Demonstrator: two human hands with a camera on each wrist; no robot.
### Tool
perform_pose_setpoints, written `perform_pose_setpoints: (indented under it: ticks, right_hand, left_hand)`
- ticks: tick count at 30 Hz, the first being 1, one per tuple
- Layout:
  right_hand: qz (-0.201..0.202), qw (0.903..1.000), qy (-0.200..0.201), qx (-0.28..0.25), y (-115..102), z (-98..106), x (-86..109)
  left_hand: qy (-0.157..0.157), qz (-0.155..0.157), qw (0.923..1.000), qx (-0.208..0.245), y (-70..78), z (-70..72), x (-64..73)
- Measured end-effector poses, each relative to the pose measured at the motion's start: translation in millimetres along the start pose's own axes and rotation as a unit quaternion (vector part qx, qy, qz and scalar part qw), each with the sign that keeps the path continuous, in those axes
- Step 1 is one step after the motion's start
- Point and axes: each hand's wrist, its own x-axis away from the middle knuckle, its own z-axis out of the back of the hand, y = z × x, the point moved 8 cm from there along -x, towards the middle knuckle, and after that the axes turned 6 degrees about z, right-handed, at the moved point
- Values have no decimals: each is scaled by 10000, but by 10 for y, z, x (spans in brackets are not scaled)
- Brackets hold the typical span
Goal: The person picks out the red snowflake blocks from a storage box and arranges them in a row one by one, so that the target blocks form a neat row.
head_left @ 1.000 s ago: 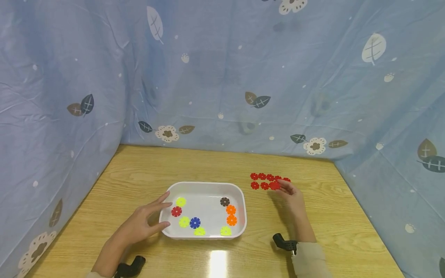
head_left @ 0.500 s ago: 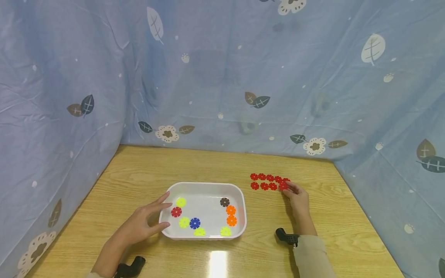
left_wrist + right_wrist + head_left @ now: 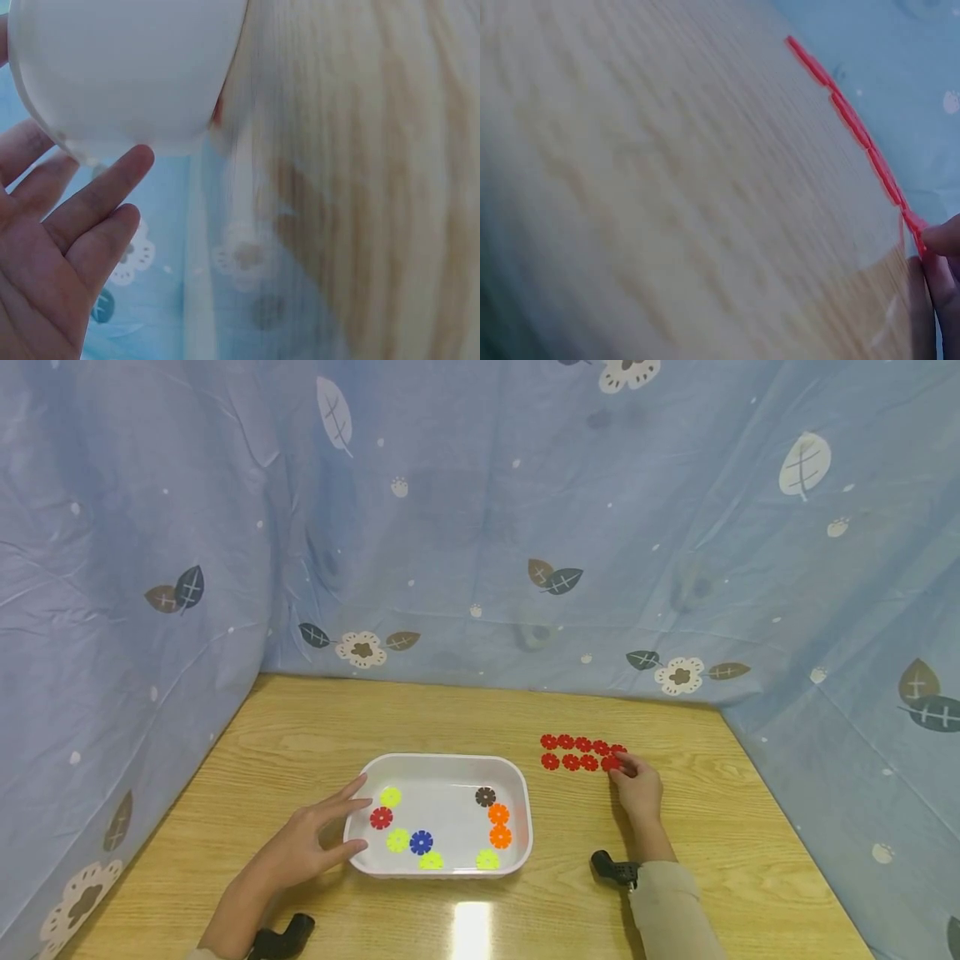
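A white tray (image 3: 450, 759) with notched plastic discs in it stands in the middle of the table. My left hand (image 3: 303, 842) lies at its left end, fingers spread and mostly straight, touching the rim. Below the tray's side, in the left wrist view, fingers (image 3: 105, 195) extend without curling. At right, two rows of red notched discs (image 3: 571, 762) lie flat. My right hand (image 3: 639, 791) pinches a red notched disc (image 3: 610, 764) at the right end of the near row. Thumb and finger meet its edge in the right wrist view, where the red discs (image 3: 853, 120) appear edge-on.
Inside the tray are yellow-green discs (image 3: 397, 841), a red, a blue disc (image 3: 422, 842), a brown disc (image 3: 485, 797) and orange discs (image 3: 498, 814). A blue patterned curtain (image 3: 450, 568) borders the wooden table (image 3: 375, 710). Black wrist-worn devices sit near both forearms.
My right hand moved right with a red disc, from over the near row to its right end, and the disc is now down in line there. The left hand and tray stayed still.
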Motion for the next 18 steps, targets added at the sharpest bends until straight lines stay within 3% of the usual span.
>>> perform_pose_setpoints:
  ticks: [11, 18]
  right_hand:
    - [233, 9989, 15, 402, -43, -23, -9]
    - [30, 10000, -58, -33, -39, -17, 24]
  left_hand:
    - [-2, 17, 10000, -19, 7, 0, -5]
    - [71, -78, 9999, -33, 16, 6, -1]
